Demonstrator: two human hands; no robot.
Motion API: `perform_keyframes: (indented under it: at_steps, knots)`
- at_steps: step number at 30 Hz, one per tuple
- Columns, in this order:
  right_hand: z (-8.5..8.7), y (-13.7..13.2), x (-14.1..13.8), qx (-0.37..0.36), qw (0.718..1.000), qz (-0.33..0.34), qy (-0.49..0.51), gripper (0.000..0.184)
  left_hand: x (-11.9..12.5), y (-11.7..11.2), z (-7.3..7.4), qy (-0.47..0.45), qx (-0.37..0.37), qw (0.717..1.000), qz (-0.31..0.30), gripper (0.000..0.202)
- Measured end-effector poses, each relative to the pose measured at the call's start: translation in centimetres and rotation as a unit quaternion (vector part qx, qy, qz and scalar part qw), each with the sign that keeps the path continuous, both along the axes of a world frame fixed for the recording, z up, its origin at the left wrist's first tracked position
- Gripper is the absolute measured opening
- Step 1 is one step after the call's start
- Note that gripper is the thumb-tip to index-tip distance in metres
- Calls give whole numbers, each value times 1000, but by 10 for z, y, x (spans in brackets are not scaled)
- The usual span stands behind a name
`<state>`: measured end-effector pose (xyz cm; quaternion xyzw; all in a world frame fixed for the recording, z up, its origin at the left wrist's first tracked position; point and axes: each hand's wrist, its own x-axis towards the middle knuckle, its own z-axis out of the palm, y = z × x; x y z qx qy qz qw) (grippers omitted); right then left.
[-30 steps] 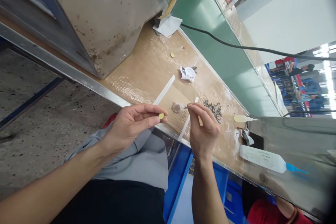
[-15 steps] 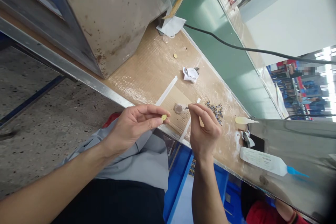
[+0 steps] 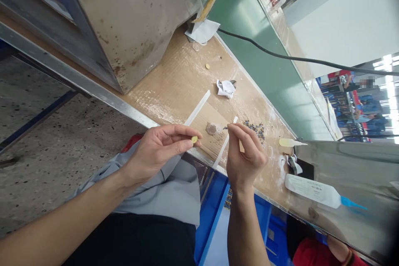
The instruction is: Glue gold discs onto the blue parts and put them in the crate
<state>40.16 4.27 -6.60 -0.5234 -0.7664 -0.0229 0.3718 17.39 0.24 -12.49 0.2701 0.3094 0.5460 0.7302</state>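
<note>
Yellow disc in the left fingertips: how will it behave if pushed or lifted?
Probably very light: the left hand pinches the yellow disc by fingertips alone. Likely stiff, keeping its flat round shape. Lying flat like the second disc on the bench, probably fiddly to lift.

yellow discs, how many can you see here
2. The held disc is pinched in the left hand; the loose disc lies on the workbench beyond the crumpled paper. Others may be hidden.

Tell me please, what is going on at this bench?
A person sits at a workbench. The left hand pinches a small yellow disc between thumb and forefinger. The right hand holds a thin tool, its tip pointing at a small clear dish on the bench. A pile of small dark parts lies just beyond that hand.
</note>
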Motion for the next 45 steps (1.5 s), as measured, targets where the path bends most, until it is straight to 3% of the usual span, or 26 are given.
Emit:
perform_keyframes:
  at_steps: [20, 26, 29, 34, 45]
  knots:
    - [-4, -2, 4, 1, 1000, -19, 19, 17, 0, 0, 3, 4, 4, 1000, 2, 18]
    - [-3, -7, 9, -11, 998, -29, 46, 16, 4, 0, 10, -20, -31, 999, 1, 19]
    - [6, -22, 7, -28, 992, -48, 111, 13, 9, -2, 15, -31, -58, 998, -17, 17]
    - [20, -54, -12, -86, 968, 15, 237, 17, 20, -8, 29, -80, -93, 992, -31, 19]
    - [19, -65, -21, -116, 952, 57, 278, 22, 31, -13, 44, -59, -49, 996, -35, 15]
